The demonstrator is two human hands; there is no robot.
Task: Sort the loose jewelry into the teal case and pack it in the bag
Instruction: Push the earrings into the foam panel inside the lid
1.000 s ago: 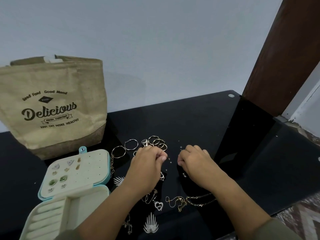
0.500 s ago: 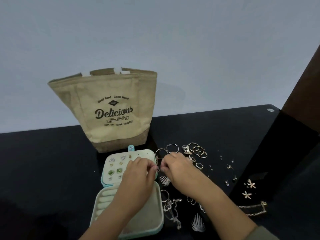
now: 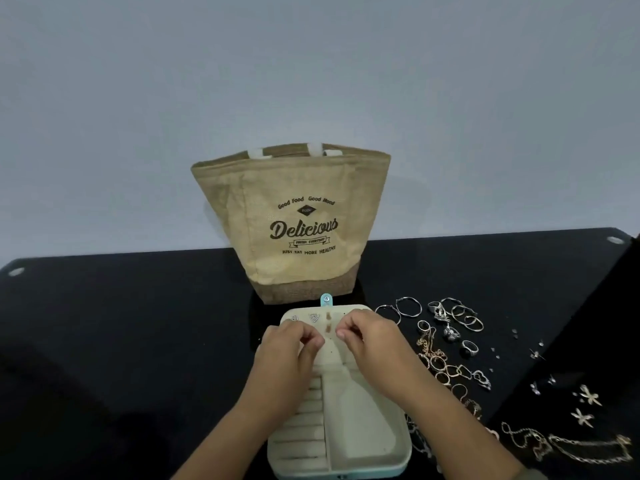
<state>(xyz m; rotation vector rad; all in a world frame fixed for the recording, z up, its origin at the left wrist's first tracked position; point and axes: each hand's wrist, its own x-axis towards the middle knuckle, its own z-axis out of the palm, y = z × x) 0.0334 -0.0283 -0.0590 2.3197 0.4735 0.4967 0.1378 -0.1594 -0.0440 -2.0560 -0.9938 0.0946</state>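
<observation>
- Pale grey wall rose behind a glossy black table.
- A tan burlap bag printed "Delicious" stood upright at the back of the table, roughly in the middle, with its mouth open.
- The teal case lay open just in front of the bag, its snap tab almost touching the bag's base.
- The case's cream lid panel held a few pinned pieces, among them triangle studs near the far edge.
- In the near half, ring rolls filled the left side, beside a plain compartment on the right.
- The left hand and the right hand hovered over the lid panel, close together.
- Both had their fingers curled and thumb and forefinger tips pressed together. Whether anything sat between them was too small to make out.
- Loose jewelry lay on the table to the right of the case: hoops, rings, a tangle of gold links and tiny studs.
- Farther right lay flower-shaped pieces and fine chains at the near edge.
</observation>
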